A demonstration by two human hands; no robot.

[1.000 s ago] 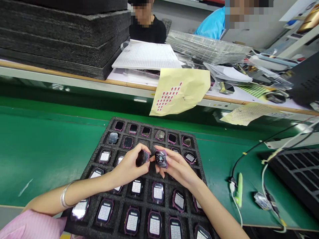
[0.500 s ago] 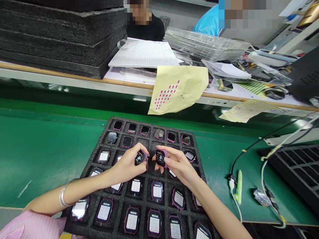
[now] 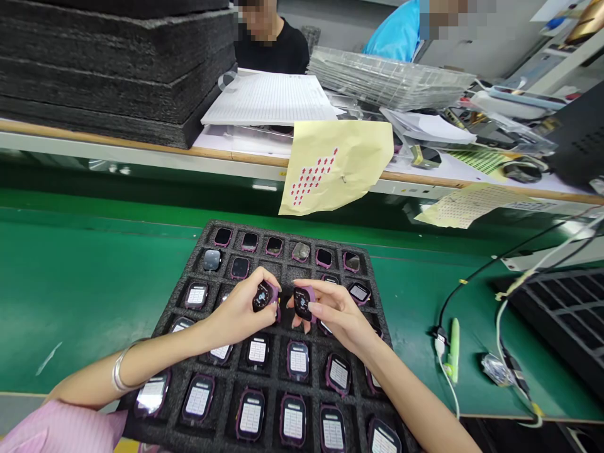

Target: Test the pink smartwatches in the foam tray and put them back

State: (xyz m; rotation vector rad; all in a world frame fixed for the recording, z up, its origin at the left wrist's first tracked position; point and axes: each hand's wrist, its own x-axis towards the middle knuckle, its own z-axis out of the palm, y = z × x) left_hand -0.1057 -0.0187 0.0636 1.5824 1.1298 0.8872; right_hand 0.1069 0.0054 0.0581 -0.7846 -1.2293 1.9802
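Observation:
My left hand (image 3: pixel 248 305) is closed around a purple-cased smartwatch (image 3: pixel 262 296) whose dark screen shows a lit dial. In my right hand (image 3: pixel 333 308), thumb and fingers grip a second purple smartwatch (image 3: pixel 302 302), its lit screen tilted to the left. The two watches are held apart, side by side, over a black foam tray (image 3: pixel 163 318). Rows of smartwatches lie in the tray's compartments. Many in the nearer rows, such as one watch (image 3: pixel 250 415), show bright white grids; those in the far rows have dark screens. My hands and forearms hide several compartments.
The tray rests on a green bench (image 3: pixel 94 283). Stacked black foam trays (image 3: pixel 94 69) stand on the shelf at the left. A yellow sheet (image 3: pixel 337 167) hangs from the shelf edge. Cables (image 3: pixel 443 314) and a green tool (image 3: pixel 453 349) lie at the right. Two people are beyond the shelf.
Both hands keep their grip on the watches. The right-hand watch has turned slightly and shifted a little to the left. The head view has moved slightly.

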